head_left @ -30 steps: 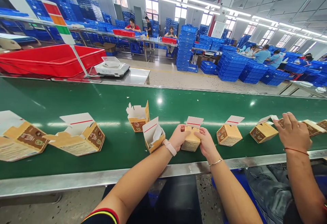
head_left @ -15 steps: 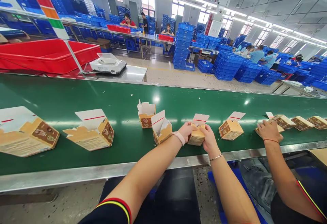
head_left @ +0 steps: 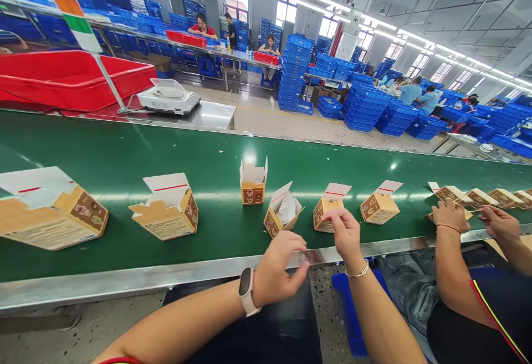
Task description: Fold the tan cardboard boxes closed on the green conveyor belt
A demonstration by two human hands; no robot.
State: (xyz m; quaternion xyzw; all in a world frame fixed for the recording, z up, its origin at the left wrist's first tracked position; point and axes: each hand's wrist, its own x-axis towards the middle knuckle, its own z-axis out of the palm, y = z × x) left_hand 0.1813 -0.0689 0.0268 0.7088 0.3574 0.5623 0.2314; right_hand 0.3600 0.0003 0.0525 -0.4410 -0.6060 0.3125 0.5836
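Observation:
My left hand [head_left: 282, 270] is off the cartons, over the belt's near metal edge, with fingers and thumb apart and nothing in it. My right hand [head_left: 347, 236] has its fingers bent together in front of a brown printed carton [head_left: 322, 219], whose lid flap with a red strip stands up. Whether the fingertips grip that carton is hidden. Left of it, an open carton [head_left: 274, 222] has a whitish pouch [head_left: 287, 208] inside. Behind that stands another open carton [head_left: 252, 193]. A carton with a raised flap [head_left: 380, 209] is to the right of my right hand.
Bigger-looking open cartons [head_left: 166, 222] stand left on the green belt [head_left: 199, 150]. At right, a co-worker's hands [head_left: 451, 217] are at several cartons [head_left: 501, 198]. Beyond the belt are a red tray [head_left: 75, 84], a white scale [head_left: 168, 101] and stacked blue crates [head_left: 295, 70].
My left hand has let go of the carton and drawn back toward me, opening. My right hand stays near it. The cartons at left and centre appear farther right. A co-worker's second hand has appeared.

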